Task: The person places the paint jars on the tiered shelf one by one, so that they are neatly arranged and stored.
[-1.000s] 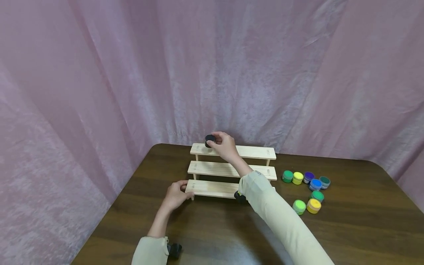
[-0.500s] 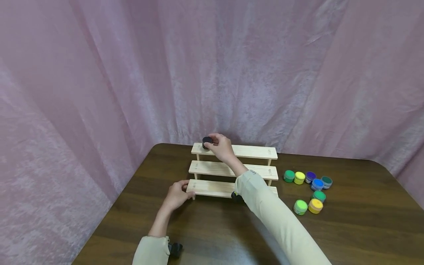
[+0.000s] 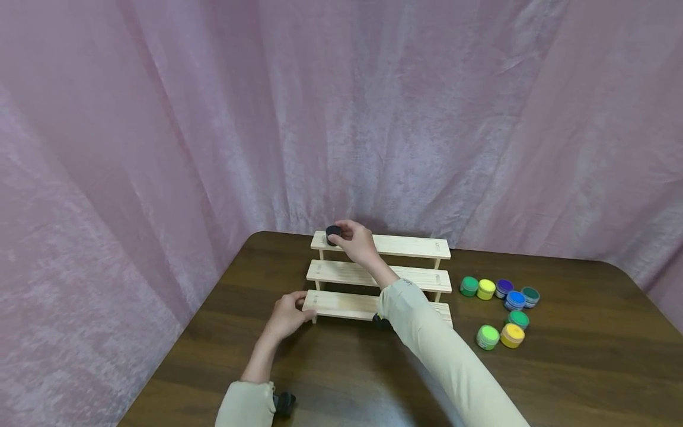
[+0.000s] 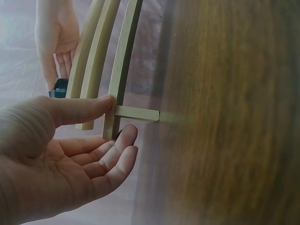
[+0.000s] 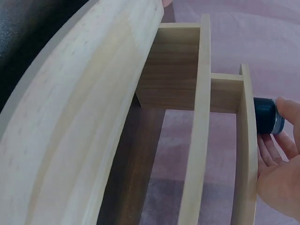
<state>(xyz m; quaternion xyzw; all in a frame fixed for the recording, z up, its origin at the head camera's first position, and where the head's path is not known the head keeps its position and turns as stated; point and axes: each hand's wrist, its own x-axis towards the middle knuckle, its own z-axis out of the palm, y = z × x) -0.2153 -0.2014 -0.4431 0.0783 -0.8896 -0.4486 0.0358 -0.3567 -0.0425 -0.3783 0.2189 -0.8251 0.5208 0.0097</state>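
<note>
A three-tier wooden display stand (image 3: pixel 341 303) is on the table, its bare shelves rising toward the curtain. My right hand (image 3: pixel 356 242) pinches a small dark paint jar (image 3: pixel 333 235) between thumb and fingers at the left end of the top shelf. In the right wrist view the jar's (image 5: pixel 265 116) base meets that shelf's surface, and the right hand (image 5: pixel 281 180) is still on its lid end. My left hand (image 4: pixel 70 154) grips the left end of the lowest shelf (image 4: pixel 123 61), thumb on one edge and fingers at the other.
Several paint jars stand at the stand's right: green (image 3: pixel 469 286), yellow (image 3: pixel 486 289), purple (image 3: pixel 504 289), blue (image 3: pixel 514 300), dark green (image 3: pixel 530 297), another green (image 3: pixel 519 320), light green (image 3: pixel 488 337) and orange-yellow (image 3: pixel 513 335). A pink curtain (image 3: pixel 341 118) hangs behind the brown table (image 3: pixel 587 344).
My right hand has carried the dark jar left and down onto the top shelf's left end. The left hand keeps its place on the lowest shelf.
</note>
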